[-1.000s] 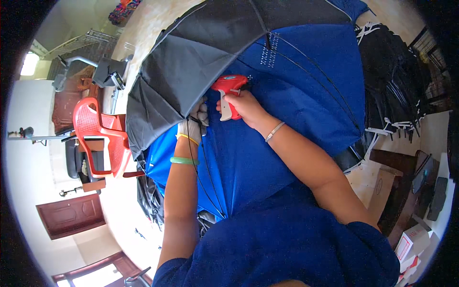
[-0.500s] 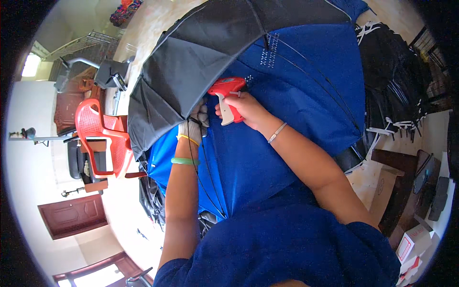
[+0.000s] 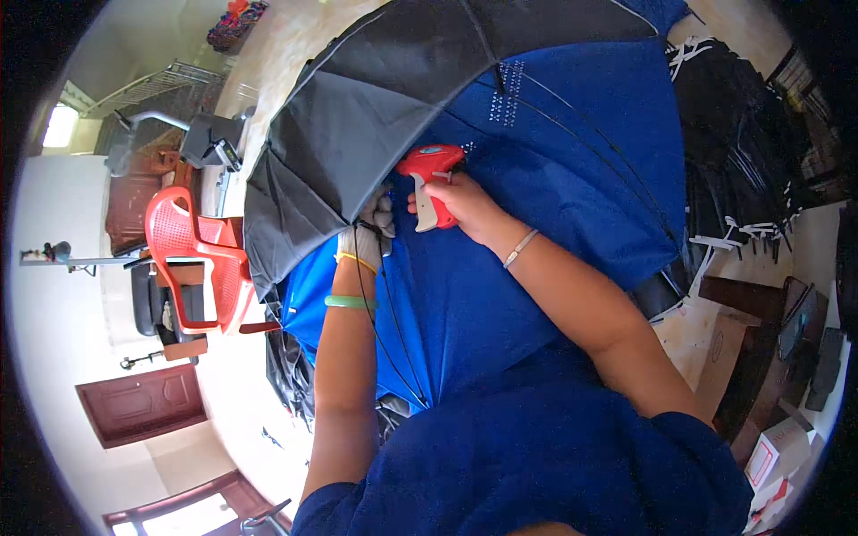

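An open umbrella canopy with blue panels (image 3: 572, 161) and dark grey panels (image 3: 375, 98) fills the middle of the view, its thin metal ribs showing on the underside. My right hand (image 3: 460, 201) grips a red and white tagging gun (image 3: 429, 174), its tip pressed toward the blue fabric near the seam. My left hand (image 3: 371, 228) wears a light glove and pinches the canopy edge where grey meets blue, right beside the gun. Yellow and green bangles sit on my left wrist, a thin bracelet on my right.
A red plastic chair (image 3: 192, 255) stands to the left. Several folded dark umbrellas (image 3: 751, 170) lie piled on the right. Cardboard boxes (image 3: 769, 447) sit at the lower right. A brown door (image 3: 138, 406) is at lower left, and a dark office chair (image 3: 210, 138) behind.
My right hand has shifted the tagging gun slightly up and right along the seam. My left hand keeps its pinch on the fabric.
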`<move>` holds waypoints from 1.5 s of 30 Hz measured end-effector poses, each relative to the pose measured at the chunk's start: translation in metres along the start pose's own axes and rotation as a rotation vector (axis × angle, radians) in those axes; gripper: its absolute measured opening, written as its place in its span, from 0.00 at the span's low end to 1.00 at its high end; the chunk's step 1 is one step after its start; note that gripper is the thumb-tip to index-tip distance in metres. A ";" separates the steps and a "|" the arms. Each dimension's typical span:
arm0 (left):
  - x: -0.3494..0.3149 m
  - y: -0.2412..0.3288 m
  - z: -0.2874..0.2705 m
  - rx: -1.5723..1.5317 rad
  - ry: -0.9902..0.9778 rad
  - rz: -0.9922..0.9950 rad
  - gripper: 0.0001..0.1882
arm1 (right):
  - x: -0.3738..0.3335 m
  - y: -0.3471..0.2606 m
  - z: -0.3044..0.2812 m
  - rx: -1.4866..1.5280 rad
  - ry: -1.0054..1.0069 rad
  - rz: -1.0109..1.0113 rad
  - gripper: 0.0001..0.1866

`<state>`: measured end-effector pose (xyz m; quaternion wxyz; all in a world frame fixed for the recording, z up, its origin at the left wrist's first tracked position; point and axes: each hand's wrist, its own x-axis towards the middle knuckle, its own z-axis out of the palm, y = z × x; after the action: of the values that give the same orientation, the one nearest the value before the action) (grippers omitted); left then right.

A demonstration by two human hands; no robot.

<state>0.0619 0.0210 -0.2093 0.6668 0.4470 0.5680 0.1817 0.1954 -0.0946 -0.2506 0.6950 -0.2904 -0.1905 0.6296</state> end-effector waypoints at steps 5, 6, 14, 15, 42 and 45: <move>-0.009 0.003 0.011 0.031 0.037 0.029 0.11 | -0.001 -0.002 -0.006 0.082 -0.026 0.007 0.16; -0.010 0.003 0.011 0.036 0.033 0.041 0.11 | -0.001 -0.002 -0.006 0.087 -0.027 0.010 0.16; -0.015 0.010 0.015 0.030 0.067 -0.036 0.11 | -0.004 -0.004 -0.004 0.120 -0.017 0.026 0.16; -0.015 0.010 0.015 0.057 0.091 -0.030 0.11 | -0.004 -0.004 -0.004 0.124 -0.021 0.028 0.16; -0.012 0.009 0.006 -0.002 -0.001 0.005 0.10 | 0.006 0.002 0.005 0.024 -0.024 0.053 0.15; -0.014 0.014 0.009 0.003 -0.012 -0.040 0.10 | 0.006 0.006 0.004 0.016 -0.002 0.047 0.16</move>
<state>0.0694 0.0148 -0.1904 0.6730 0.4379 0.5729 0.1646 0.1892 -0.0876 -0.2515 0.6822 -0.2886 -0.1791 0.6475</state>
